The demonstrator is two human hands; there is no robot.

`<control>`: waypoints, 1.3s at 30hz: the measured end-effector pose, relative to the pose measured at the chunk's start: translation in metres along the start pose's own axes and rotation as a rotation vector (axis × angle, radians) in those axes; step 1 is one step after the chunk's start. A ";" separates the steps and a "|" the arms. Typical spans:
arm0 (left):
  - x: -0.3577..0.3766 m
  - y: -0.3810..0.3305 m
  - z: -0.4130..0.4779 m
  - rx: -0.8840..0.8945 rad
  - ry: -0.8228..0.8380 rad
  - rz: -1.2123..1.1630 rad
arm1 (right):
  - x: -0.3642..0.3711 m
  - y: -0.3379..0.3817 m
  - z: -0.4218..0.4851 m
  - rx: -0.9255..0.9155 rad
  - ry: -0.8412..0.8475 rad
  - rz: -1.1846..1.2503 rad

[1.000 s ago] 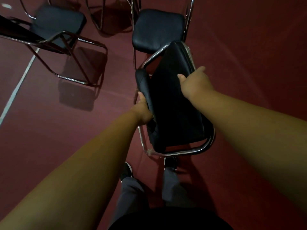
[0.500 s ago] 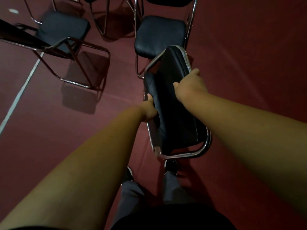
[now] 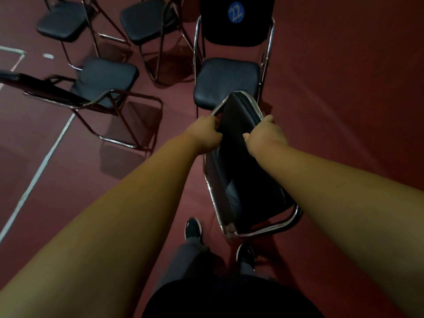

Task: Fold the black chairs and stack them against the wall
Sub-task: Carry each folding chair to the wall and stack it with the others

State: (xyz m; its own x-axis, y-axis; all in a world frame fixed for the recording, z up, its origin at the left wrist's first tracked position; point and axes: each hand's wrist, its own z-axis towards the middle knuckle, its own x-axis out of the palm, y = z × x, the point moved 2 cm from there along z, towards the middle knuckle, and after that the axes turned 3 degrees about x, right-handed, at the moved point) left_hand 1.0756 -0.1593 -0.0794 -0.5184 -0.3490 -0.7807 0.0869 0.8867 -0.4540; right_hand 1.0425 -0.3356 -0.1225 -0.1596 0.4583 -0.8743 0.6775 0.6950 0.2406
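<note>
A folded black chair (image 3: 241, 171) with a chrome tube frame stands nearly upright in front of me on the dark red floor. My left hand (image 3: 204, 133) grips the left side of its frame near the top. My right hand (image 3: 263, 134) grips the right side at about the same height. Its bottom chrome bar rests by my feet. Directly behind it stands an unfolded black chair (image 3: 227, 81) with a blue round sticker reading 22 on its backrest.
Three more unfolded black chairs stand at the left and back: one close at the left (image 3: 103, 81), one at the far left (image 3: 62, 21), one at the back centre (image 3: 146, 19). A white line (image 3: 41, 171) runs across the floor at the left. My shoes (image 3: 193, 228) are below the folded chair.
My left hand has moved up from the seat's lower edge to the frame near the top. The chair has closed flatter and stands more upright. The view has tilted up, showing more chairs.
</note>
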 end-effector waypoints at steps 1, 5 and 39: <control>-0.010 0.001 0.011 0.016 -0.012 0.013 | -0.003 0.011 0.008 -0.009 -0.003 -0.021; -0.034 0.011 0.057 0.110 -0.068 0.051 | -0.012 0.042 0.032 -0.055 0.014 -0.105; -0.061 -0.069 0.300 0.451 0.354 0.556 | -0.084 0.019 0.152 0.152 0.283 -0.171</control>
State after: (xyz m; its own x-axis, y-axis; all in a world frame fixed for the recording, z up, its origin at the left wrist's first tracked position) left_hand 1.3563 -0.2901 -0.1289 -0.5308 0.2924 -0.7954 0.7085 0.6681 -0.2272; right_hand 1.1779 -0.4449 -0.1081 -0.4582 0.4925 -0.7400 0.7193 0.6945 0.0169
